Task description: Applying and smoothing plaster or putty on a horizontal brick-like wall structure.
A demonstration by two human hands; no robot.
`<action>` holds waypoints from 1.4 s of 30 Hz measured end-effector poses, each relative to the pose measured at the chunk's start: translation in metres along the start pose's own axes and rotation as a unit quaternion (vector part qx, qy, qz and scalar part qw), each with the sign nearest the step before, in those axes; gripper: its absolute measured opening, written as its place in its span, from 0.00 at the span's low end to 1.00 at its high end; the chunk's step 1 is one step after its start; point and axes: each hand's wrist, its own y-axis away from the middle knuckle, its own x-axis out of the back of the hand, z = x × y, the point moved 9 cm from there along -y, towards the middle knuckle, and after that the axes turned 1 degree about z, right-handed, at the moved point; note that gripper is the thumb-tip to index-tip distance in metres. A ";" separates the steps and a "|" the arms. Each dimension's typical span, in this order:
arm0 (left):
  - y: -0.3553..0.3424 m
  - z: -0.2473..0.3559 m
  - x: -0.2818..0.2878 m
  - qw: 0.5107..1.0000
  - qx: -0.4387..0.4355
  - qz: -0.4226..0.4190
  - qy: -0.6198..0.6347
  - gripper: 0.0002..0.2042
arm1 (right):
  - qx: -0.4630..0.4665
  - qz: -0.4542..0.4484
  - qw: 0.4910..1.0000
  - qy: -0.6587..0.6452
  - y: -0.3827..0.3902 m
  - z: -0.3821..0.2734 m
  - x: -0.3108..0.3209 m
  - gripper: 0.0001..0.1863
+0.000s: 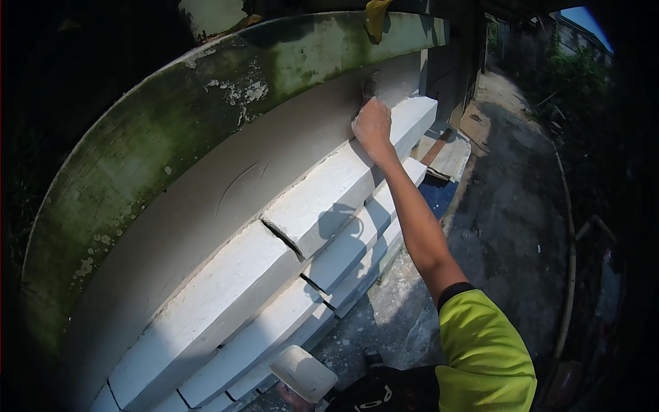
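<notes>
My right hand [372, 127] grips a small flat scraper [371, 84] against the smooth pale wall [226, 172], just above the top row of white blocks [199, 312]. The tool's handle is mostly hidden by my fist. At the bottom, my left hand [296, 398] holds a white plastic container [304, 371], partly hiding the fingers. The white blocks run diagonally in stepped rows below the wall, with dark gaps between some pieces. Their surface carries the shadow of my arm and other shapes.
A curved, mossy green ledge [137, 137] arches above the wall. On the right, a concrete path [508, 226] runs back past plants [576, 75] and a pipe along its edge [566, 288]. Boards [446, 151] lie beyond the blocks' far end, over something blue.
</notes>
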 end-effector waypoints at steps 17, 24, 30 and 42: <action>-0.035 -0.004 -0.035 1.000 -0.010 -0.014 -0.021 0.29 | -0.067 0.080 0.994 0.043 -0.111 0.148 -0.006 0.21; -0.035 0.008 -0.031 0.999 -0.044 0.009 -0.021 0.28 | 0.159 -0.087 0.956 -0.229 0.034 -0.014 0.049 0.29; -0.030 -0.015 -0.037 0.999 -0.002 0.004 -0.034 0.28 | -0.024 0.170 0.979 -0.112 -0.103 0.147 0.058 0.25; -0.022 -0.044 -0.036 1.000 0.005 0.025 -0.015 0.28 | 0.153 -0.054 0.972 -0.171 0.021 0.011 0.062 0.29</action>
